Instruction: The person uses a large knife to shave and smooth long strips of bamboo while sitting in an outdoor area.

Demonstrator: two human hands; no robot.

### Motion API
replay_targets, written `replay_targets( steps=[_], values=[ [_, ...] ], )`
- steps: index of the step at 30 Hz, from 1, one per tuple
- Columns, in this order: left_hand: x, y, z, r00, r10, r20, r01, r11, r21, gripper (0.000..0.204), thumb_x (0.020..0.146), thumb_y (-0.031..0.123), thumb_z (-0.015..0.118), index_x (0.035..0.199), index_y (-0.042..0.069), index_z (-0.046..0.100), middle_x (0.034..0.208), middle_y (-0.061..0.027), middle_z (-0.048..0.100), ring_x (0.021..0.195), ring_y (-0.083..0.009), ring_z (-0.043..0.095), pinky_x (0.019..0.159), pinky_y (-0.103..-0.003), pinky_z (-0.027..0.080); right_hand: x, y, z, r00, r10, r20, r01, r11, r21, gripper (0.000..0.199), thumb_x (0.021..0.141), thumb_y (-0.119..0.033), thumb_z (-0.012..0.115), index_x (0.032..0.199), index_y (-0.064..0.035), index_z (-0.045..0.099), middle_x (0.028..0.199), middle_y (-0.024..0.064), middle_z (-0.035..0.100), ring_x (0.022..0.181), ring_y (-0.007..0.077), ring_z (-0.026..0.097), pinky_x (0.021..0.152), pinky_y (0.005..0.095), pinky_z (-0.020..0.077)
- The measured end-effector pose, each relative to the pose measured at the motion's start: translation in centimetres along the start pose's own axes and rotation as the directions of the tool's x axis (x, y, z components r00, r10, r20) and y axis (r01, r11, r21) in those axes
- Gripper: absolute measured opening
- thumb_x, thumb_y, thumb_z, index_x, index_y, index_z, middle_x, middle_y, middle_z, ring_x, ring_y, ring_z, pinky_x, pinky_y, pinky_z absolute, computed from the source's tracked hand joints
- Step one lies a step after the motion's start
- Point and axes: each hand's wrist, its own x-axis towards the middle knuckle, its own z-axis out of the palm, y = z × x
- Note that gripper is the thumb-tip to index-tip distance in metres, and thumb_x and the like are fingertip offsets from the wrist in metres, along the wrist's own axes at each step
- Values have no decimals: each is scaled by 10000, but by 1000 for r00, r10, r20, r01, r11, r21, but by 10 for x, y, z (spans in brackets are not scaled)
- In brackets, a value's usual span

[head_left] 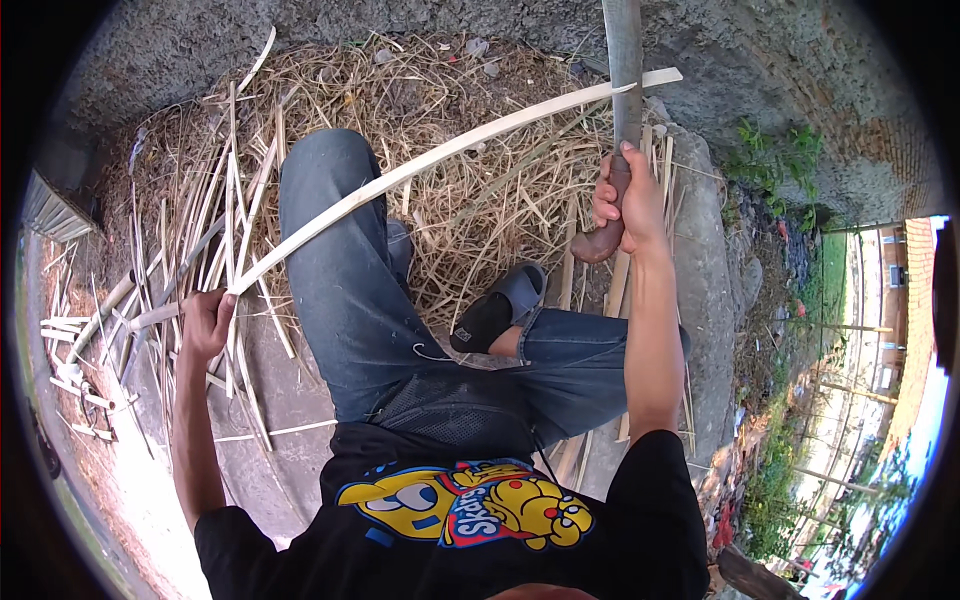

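A long, pale bamboo strip (440, 155) slants across my raised knee, from lower left up to the far right. My left hand (207, 322) is closed around its near end, thumb on top. In my right hand (632, 200) is a machete (626, 60), its brown wooden handle with a hooked butt gripped in closed fingers. The blade points away from me and runs out of the top of the picture. It crosses the strip near the far end, where a thin sliver stands up at the blade's edge.
Thin shavings (440, 220) cover the ground around my foot, which wears a grey slide sandal (522, 290). Several bamboo strips (235, 200) lie piled on the left beside my knee. A rough wall (330, 20) rises close at the far side, with a stone edge (705, 270) on the right.
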Motion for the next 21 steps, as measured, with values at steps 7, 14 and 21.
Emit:
replay_targets(
  steps=[7, 14, 21],
  values=[
    [-6, -5, -4, 999, -12, 38, 14, 999, -52, 574, 1015, 400, 546, 639, -26, 466, 518, -132, 343, 483, -222, 304, 484, -411, 268, 4, 4, -6, 1000, 12, 22, -14, 998, 61, 423, 993, -476, 492, 862, -77, 542, 571, -9, 450, 403, 109, 407, 420, 313, 388],
    [-24, 3, -4, 999, 36, -2, -36, 991, -128, 531, 1025, 392, 522, 734, -49, 578, 565, -92, 400, 558, -165, 355, 522, -383, 289, -18, 7, 3, 994, 106, 37, -105, 994, -31, 423, 992, -472, 497, 855, -74, 546, 575, -6, 459, 402, 102, 419, 410, 303, 389],
    [-8, -2, -12, 997, 65, 28, -65, 998, -11, 606, 1011, 427, 547, 611, -20, 458, 491, -112, 345, 474, -192, 288, 466, -404, 248, -32, 7, 30, 993, 110, 50, -108, 993, -45, 423, 995, -478, 505, 846, -85, 549, 566, -20, 438, 394, 91, 387, 406, 287, 377]
  ],
)
